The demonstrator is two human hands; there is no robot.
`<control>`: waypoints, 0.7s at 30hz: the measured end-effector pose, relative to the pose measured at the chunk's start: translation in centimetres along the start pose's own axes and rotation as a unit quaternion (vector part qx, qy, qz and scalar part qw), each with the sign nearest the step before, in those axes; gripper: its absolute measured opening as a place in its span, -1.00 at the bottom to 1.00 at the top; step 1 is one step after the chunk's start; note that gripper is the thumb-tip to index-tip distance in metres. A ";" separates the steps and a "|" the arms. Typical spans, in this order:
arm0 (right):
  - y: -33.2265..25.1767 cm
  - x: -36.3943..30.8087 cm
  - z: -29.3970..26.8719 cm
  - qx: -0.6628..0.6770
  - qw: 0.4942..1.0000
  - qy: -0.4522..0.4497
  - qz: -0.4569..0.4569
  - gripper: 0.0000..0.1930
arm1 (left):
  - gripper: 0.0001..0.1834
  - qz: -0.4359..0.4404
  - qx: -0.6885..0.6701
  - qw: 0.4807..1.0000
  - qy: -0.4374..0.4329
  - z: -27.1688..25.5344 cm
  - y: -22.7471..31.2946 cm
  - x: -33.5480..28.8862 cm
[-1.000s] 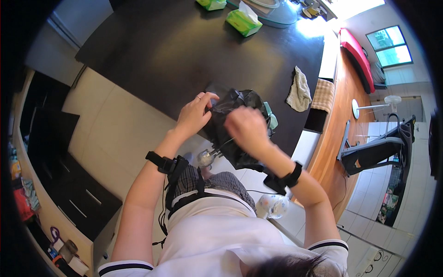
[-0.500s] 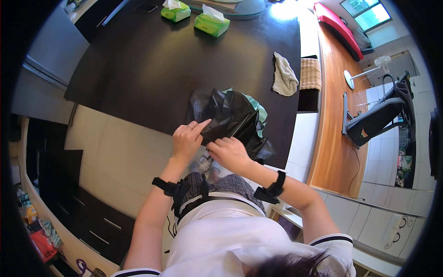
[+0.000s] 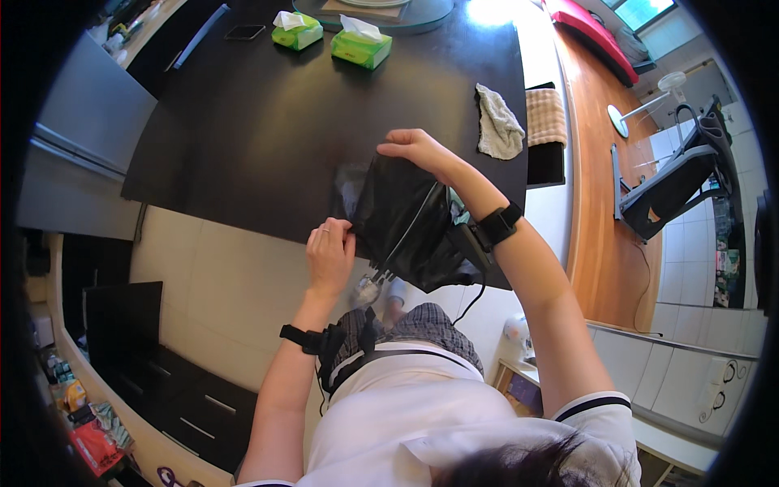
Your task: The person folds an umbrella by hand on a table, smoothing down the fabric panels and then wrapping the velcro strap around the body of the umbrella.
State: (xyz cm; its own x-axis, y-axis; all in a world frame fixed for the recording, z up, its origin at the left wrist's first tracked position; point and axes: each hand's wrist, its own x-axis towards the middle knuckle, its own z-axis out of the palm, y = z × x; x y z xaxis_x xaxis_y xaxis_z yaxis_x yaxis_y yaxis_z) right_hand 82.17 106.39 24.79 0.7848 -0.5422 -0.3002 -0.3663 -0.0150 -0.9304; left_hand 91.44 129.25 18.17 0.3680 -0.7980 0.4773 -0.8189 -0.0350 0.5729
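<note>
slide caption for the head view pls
Left hand and right hand hold a black bag at the table, a cloth lying farther right.

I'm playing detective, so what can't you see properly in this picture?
In the head view:
Pale green thing: mostly hidden by the black plastic and the right forearm.
Round glass board: cut off by the top edge.
Window: cut off by the top edge too.
</note>
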 end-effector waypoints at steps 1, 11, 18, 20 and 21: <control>0.3 0.4 0.5 0.003 1.000 -0.002 -0.001 -0.73 | -0.73 0.000 0.004 1.000 -0.002 0.1 -0.3 -0.3; 4.0 4.7 1.7 -0.145 0.986 0.043 -0.076 -0.71 | -0.73 -0.261 -0.088 0.961 -0.021 1.2 0.1 1.0; 5.2 5.5 1.4 -0.254 0.959 0.125 0.010 -0.61 | -0.74 -0.347 -0.320 0.879 -0.061 1.7 -4.4 1.0; 5.5 5.3 1.2 -0.263 0.956 0.127 0.024 -0.60 | -0.73 -0.374 -0.315 0.870 -0.059 1.7 -4.3 1.2; 5.6 5.1 1.2 -0.267 0.956 0.119 0.023 -0.60 | -0.72 -0.404 -0.310 0.859 -0.052 1.6 -3.7 1.5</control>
State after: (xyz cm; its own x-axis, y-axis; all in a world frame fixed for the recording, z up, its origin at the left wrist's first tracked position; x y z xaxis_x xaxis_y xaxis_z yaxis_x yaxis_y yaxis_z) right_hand 84.74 104.51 17.84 0.6493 -0.7273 -0.2224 -0.6498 -0.3786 -0.6591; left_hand 94.34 127.20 15.70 0.6388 -0.7141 -0.2864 0.0885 -0.3015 0.9493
